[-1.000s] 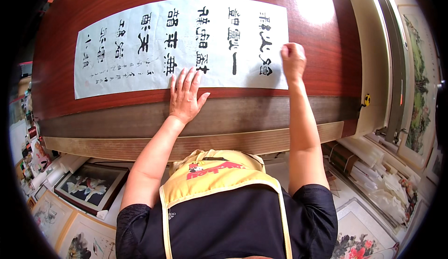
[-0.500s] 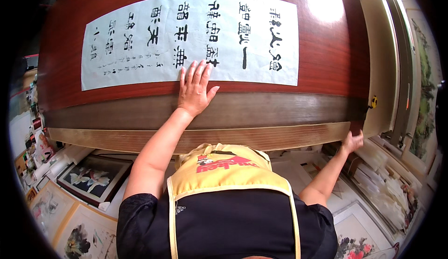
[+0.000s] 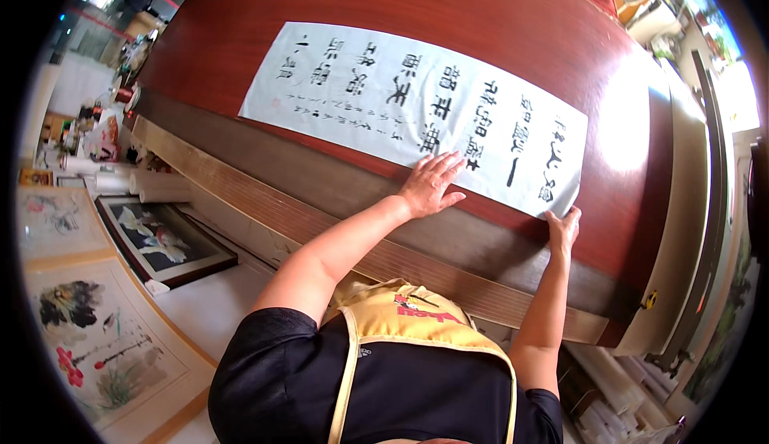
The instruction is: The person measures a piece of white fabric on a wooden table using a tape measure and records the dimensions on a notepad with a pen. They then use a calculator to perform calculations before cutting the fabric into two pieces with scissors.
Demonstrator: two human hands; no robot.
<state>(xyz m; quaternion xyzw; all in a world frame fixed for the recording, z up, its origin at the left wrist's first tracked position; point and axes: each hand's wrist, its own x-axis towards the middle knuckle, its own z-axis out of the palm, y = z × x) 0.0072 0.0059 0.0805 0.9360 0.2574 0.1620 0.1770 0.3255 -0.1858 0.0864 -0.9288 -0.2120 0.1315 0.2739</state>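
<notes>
A long pale sheet of calligraphy [image 3: 448,144] with black brushed characters lies on the reddish-brown table [image 3: 400,4], tilted down to the right. My left hand [image 3: 428,188] rests flat on its near edge, fingers stretched over the paper and thumb apart. At the sheet's near right corner is my right hand [image 3: 564,224], its thumb and fingers closed on the paper, which curls up slightly there. The underside of that grip is hidden.
A grey-brown strip [image 3: 320,180] and a pale wooden ledge [image 3: 264,204] run along the table's near side. A framed picture [image 3: 164,240] and flower paintings [image 3: 104,340] lie at lower left. Rolled papers [image 3: 609,376] are stored below right. A small yellow object [image 3: 650,300] sits near the right edge.
My right hand has come up from the table's near right edge to the sheet's corner and taken hold of it. The left hand stays on the near edge. The view has turned.
</notes>
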